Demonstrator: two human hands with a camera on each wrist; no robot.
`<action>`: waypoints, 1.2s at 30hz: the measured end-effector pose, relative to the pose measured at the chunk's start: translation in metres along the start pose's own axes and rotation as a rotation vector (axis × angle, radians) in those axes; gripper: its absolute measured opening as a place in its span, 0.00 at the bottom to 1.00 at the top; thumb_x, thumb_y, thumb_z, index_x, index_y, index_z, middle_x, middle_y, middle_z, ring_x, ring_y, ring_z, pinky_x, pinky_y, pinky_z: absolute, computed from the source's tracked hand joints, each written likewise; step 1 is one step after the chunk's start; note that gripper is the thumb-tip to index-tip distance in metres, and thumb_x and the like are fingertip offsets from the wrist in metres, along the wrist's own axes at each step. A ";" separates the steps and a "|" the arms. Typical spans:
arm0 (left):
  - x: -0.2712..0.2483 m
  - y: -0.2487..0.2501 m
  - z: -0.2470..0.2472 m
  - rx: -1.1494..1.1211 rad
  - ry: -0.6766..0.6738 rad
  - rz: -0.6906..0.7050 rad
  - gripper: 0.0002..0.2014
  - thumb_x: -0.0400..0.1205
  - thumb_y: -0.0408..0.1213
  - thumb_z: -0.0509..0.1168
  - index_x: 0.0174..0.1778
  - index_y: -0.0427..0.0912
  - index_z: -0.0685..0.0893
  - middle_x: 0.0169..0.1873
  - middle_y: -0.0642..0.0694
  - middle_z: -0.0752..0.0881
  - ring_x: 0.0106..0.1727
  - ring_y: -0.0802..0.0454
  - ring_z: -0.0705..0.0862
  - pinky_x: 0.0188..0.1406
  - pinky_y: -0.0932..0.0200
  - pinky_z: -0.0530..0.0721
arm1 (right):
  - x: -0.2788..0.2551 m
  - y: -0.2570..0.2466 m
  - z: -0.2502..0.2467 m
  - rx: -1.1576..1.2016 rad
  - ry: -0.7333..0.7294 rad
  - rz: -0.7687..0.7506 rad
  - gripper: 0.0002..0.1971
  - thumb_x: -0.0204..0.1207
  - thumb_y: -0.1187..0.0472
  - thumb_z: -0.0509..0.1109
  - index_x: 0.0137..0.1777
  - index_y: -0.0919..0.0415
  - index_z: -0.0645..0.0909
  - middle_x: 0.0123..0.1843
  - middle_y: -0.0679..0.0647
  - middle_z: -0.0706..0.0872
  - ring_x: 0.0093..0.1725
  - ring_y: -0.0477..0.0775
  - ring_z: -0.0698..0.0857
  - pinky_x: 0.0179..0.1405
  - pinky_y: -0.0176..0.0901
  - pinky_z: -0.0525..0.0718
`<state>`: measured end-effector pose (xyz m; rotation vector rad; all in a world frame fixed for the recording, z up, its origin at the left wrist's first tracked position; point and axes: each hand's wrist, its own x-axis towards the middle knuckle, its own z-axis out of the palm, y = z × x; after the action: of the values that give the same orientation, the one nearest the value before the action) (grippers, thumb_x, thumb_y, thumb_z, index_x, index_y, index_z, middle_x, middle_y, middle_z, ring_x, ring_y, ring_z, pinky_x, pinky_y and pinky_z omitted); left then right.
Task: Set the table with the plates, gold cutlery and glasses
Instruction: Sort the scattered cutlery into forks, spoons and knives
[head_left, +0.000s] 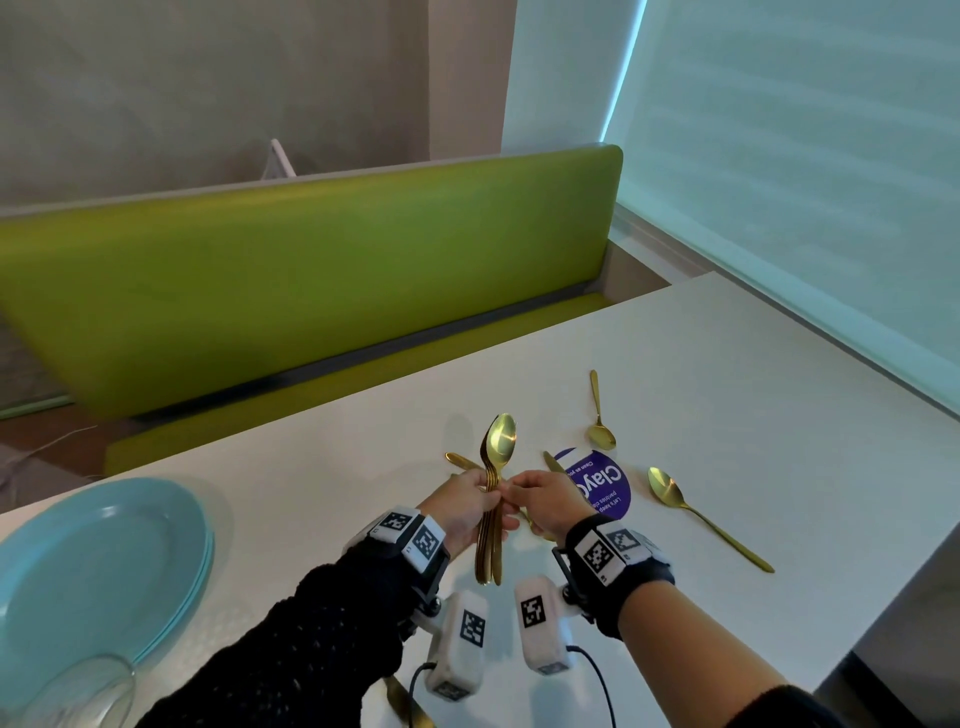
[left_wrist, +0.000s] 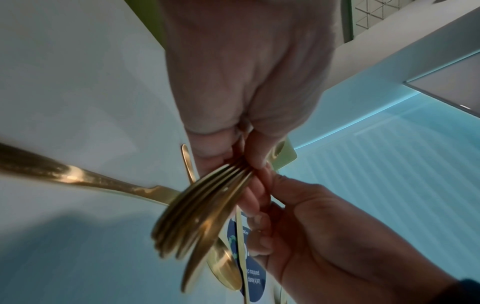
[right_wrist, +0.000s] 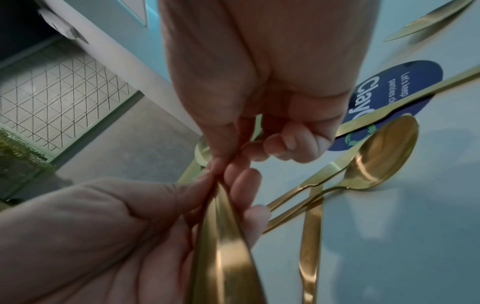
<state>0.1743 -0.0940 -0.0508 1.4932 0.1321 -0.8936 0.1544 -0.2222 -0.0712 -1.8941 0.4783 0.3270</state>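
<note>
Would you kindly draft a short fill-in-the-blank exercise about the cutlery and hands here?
1. The left hand grips a bundle of gold ____.
2. The stacked plates are coloured light ____.
3. The right hand pinches at the bundle of spoons held in the ____ hand.
4. The bench behind the table is ____.

Missing words: spoons; blue; left; green

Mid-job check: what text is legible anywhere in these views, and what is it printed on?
"Clay", cut off by the right hand: large white letters on the round blue sticker on the table.
"Let's keep" and under it "pantries cl", cut off: small print on the same sticker.
"Clean as yo", cut off: small print along the sticker's edge, head view.
Square black-and-white markers on the wrist bands: patterns, no words.
</note>
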 end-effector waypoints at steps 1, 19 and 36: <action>0.000 0.000 -0.001 0.004 0.004 0.002 0.08 0.88 0.27 0.50 0.58 0.36 0.72 0.36 0.40 0.81 0.34 0.49 0.82 0.34 0.57 0.84 | 0.000 -0.001 0.001 -0.003 -0.005 -0.002 0.13 0.80 0.58 0.67 0.32 0.55 0.81 0.26 0.47 0.81 0.20 0.41 0.73 0.18 0.33 0.68; 0.010 0.004 -0.025 -0.033 0.206 -0.009 0.07 0.86 0.26 0.54 0.54 0.37 0.76 0.35 0.42 0.81 0.32 0.50 0.80 0.33 0.57 0.82 | 0.018 0.005 -0.013 -0.372 0.186 0.047 0.11 0.77 0.58 0.67 0.32 0.50 0.78 0.39 0.48 0.85 0.42 0.48 0.82 0.41 0.38 0.78; 0.010 0.002 -0.044 0.091 0.227 0.004 0.09 0.85 0.27 0.56 0.59 0.34 0.78 0.38 0.42 0.82 0.36 0.51 0.81 0.40 0.59 0.84 | 0.027 0.023 0.008 -1.003 0.123 -0.011 0.11 0.82 0.57 0.62 0.58 0.57 0.83 0.53 0.53 0.86 0.51 0.51 0.86 0.50 0.42 0.87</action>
<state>0.2023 -0.0594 -0.0609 1.6774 0.2573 -0.7335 0.1674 -0.2272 -0.1052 -2.9008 0.4137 0.5005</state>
